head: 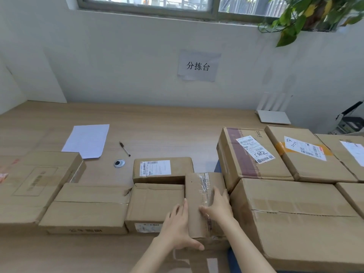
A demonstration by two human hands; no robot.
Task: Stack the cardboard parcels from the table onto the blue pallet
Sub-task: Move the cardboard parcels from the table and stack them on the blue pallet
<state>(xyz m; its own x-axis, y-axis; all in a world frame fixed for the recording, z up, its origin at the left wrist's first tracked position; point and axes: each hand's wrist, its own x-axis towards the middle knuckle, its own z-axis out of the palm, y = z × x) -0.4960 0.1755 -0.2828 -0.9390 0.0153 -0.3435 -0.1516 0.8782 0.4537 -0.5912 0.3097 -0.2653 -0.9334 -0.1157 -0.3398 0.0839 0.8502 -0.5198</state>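
Note:
A narrow taped cardboard parcel [199,194] lies at the table's near edge, between a flat parcel [155,201] on its left and a big parcel [295,219] on its right. My left hand [177,227] grips its left side and near corner. My right hand [218,205] lies over its taped top and right edge. Several more parcels sit at the right, among them one marked "5082" [254,152]. Slivers of the blue pallet [234,261] show under those right-hand parcels. Other parcels lie on the table [161,131] at the left, one a large flat one [33,184].
A white sheet of paper [86,140], a pen [124,148] and a round cable grommet [119,163] lie on the table behind the parcels. A white router [273,115] stands against the wall at the back right. A leafy plant [307,14] hangs from the window sill.

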